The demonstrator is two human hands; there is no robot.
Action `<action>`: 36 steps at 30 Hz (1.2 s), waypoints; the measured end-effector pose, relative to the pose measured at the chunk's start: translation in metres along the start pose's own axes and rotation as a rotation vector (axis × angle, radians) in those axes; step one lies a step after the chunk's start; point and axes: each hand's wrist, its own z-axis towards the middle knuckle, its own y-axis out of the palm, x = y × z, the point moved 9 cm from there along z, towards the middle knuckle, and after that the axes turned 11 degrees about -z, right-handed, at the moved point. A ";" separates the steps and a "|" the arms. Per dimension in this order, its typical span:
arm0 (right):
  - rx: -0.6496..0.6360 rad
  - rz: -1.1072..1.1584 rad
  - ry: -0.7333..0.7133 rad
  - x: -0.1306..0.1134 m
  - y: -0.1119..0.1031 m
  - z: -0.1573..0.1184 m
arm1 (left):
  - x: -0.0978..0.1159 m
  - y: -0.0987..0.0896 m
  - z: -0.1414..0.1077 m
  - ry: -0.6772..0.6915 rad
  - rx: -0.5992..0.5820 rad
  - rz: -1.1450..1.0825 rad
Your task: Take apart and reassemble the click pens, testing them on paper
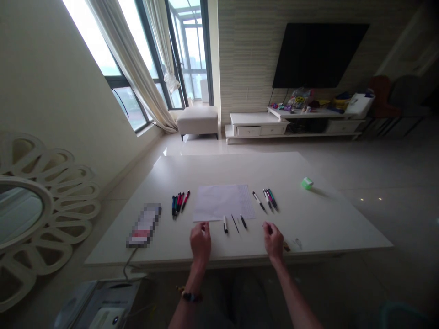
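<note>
Near the close edge of the counter, a white pen barrel, a thin ink refill and a black pen part lie apart, between the left hand and right hand. One pen seems to be in bits; the left pens and right pens beside the paper look whole. Both hands' fingers curl in; I cannot tell if they pinch anything.

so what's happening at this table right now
A person's left hand and right hand are curled near the edge of a white table; I can't tell whether they hold anything. Between them lie a white pen barrel, a thin pen refill and a black pen section, apart. Beyond is a paper sheet, with pens either side.
</note>
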 end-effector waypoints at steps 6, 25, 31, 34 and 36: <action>0.083 -0.023 0.047 0.005 -0.011 -0.004 | -0.073 -0.087 -0.005 -0.057 0.177 0.429; -0.191 -0.210 -0.138 -0.039 0.014 -0.010 | -0.007 0.018 -0.014 -0.060 -0.253 0.122; -0.543 -0.530 -0.272 -0.094 0.052 -0.029 | 0.039 0.080 -0.013 -0.001 -0.362 0.263; -0.586 -0.620 -0.294 -0.106 0.065 -0.031 | 0.034 0.084 -0.013 0.038 -0.344 0.264; -0.601 -0.612 -0.285 -0.111 0.071 -0.029 | 0.031 0.077 -0.014 0.083 -0.271 0.191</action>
